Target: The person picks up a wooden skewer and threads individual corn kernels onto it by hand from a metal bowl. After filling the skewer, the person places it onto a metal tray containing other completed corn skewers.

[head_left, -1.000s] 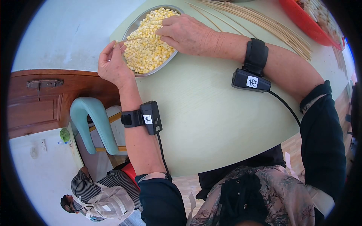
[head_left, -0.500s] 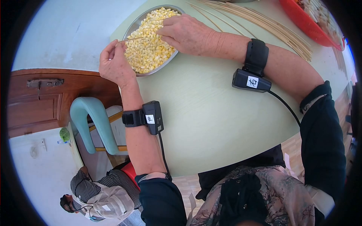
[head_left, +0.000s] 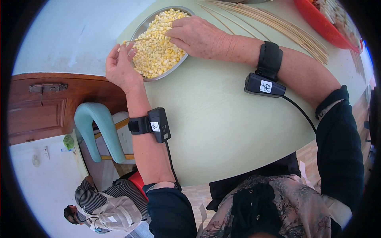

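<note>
A metal bowl of loose yellow and white corn kernels sits at the table's far left edge. Over its right side, my right hand is closed in a pinch. From the direction of its fingers a thin bamboo skewer reaches left across the corn; where it enters the grip blends with the kernels. At the skewer's left end is my left hand, its thumb and fingers bent close together around what looks like a small pale corn kernel. Both wrists wear black straps with small boxes and cables.
Long bamboo skewers lie along the table's far side, behind my right forearm. A red basin with pale food pieces stands at the far right. Left of the pale green table are a teal-padded chair and a person in stripes.
My left fingers have shifted slightly and loosened from their tight pinch at the skewer's end, which now shows more and sits slightly higher. My right hand has stayed in place.
</note>
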`<state>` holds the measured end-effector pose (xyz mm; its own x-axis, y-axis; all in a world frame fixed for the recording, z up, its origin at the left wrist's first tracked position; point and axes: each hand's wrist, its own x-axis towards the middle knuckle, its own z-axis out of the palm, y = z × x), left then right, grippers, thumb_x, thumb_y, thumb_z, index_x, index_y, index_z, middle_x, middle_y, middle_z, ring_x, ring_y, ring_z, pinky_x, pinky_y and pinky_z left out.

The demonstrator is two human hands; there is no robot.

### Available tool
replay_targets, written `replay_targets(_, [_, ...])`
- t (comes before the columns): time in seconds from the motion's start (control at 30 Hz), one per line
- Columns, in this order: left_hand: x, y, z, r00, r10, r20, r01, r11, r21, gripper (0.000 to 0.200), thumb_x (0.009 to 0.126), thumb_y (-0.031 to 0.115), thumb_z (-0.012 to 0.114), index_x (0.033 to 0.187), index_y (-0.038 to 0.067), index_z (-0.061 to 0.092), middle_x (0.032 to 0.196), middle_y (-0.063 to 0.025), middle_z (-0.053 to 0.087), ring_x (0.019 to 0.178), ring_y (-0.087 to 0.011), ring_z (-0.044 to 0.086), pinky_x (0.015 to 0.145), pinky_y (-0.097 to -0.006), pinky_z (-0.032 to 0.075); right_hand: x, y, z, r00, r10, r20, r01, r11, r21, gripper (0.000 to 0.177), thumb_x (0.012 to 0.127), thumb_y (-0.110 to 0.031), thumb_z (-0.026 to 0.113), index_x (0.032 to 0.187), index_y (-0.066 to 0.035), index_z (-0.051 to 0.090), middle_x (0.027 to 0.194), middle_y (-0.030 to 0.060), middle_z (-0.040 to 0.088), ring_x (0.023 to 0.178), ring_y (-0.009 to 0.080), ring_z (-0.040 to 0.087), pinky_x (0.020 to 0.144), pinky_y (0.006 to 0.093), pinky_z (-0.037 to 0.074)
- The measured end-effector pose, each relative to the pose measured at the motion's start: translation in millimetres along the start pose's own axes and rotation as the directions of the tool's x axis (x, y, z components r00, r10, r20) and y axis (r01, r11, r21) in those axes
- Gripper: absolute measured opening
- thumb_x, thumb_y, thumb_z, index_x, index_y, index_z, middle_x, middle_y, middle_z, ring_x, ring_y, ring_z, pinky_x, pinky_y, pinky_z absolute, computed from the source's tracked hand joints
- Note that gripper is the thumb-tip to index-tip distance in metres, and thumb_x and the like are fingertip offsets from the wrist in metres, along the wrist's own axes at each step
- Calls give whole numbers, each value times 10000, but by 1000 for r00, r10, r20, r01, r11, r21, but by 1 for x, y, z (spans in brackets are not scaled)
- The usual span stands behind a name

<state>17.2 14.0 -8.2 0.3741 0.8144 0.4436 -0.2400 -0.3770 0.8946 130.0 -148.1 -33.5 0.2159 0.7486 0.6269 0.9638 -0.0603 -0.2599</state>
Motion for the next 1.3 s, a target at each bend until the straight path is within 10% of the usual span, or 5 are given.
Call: replay_targets(1.3, [30, -3, -29, 706, -514, 487, 708, 539, -457, 195, 852, 19, 524, 1019, -83, 528, 829, -116, 552, 659, -158, 473, 447, -222, 329, -2, -1, -3, 1000, 15, 6, -15, 999, 44, 175, 848, -143, 514, 860, -15, 633, 748, 127, 612, 779, 238, 609, 711, 376, 503])
